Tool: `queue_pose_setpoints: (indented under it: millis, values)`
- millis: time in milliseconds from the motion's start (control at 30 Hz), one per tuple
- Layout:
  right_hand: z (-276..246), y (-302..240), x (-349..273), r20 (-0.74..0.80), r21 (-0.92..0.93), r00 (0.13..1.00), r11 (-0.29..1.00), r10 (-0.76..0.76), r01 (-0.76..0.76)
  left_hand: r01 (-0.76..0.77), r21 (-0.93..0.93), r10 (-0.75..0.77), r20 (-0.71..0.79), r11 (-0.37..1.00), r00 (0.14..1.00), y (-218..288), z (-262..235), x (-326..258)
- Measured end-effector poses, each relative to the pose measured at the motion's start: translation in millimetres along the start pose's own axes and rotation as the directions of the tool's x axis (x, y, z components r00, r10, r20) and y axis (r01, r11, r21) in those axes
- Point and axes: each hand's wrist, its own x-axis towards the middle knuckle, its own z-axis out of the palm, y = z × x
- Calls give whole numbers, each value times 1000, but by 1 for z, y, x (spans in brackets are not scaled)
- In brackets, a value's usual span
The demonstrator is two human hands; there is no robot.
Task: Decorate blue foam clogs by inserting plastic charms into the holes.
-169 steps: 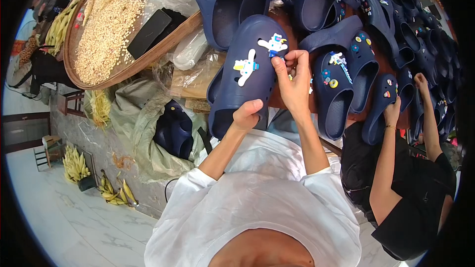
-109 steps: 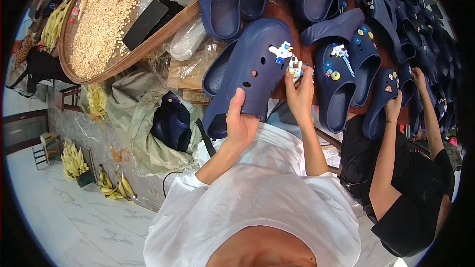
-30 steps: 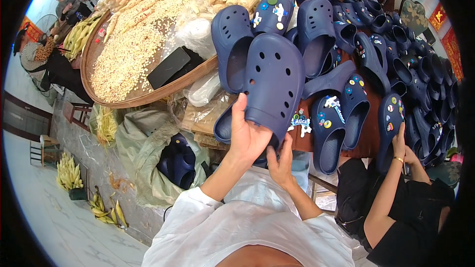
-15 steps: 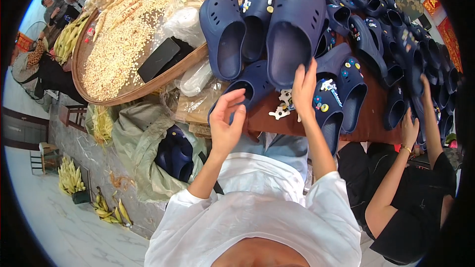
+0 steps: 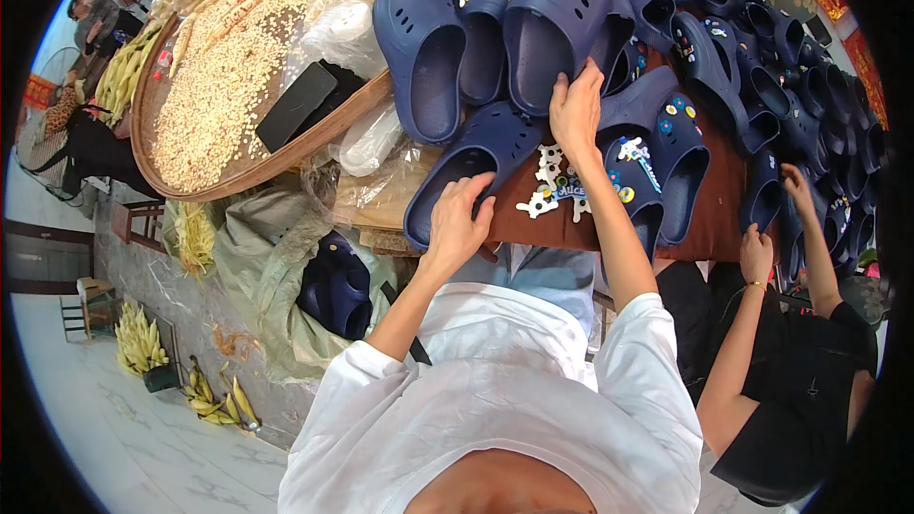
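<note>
My right hand point(image 5: 577, 116) has its fingers at the heel of a plain navy clog point(image 5: 545, 52), which stands toe away among other clogs. My left hand point(image 5: 461, 221) bends its fingers over the near rim of another navy clog point(image 5: 490, 150) lying slantwise at the table's front. Left of the right-hand clog are a plain clog point(image 5: 428, 67) and one with colourful charms point(image 5: 484, 33). White cow-patterned charms point(image 5: 545, 188) lie between my forearms on the brown tabletop. Two charm-decorated clogs point(image 5: 681, 167) point(image 5: 628, 176) rest right of my right wrist.
A round woven tray point(image 5: 276, 171) of corn kernels holds a black phone point(image 5: 297, 107). Many more navy clogs point(image 5: 762, 86) crowd the table's right side, where a co-worker's hands point(image 5: 757, 252) touch a clog. A pale sack point(image 5: 267, 266) with clogs stands at lower left.
The clog at my right hand has come down and slightly left among the others. My left hand has moved from above the slanted clog onto its near rim.
</note>
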Motion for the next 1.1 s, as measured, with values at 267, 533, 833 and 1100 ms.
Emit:
queue_pose_setpoints:
  millis: [267, 533, 833, 1100]
  values:
    - [2, 8, 9, -62, -135, 997, 990, -39, 31, -81, 78, 93, -160, 994, 983, 1, -4, -32]
    - [-4, 2, -5, 142, -105, 988, 993, 67, -53, 0, 79, 19, -232, 997, 972, -3, -6, -35]
    - [-5, -1, -19, 36, -104, 999, 994, -14, 18, -59, 144, 89, -216, 988, 972, -8, -2, -26]
    - [-18, 1, -60, -26, 36, 997, 996, -77, 78, -61, 94, 80, -219, 994, 972, -7, -4, -26]
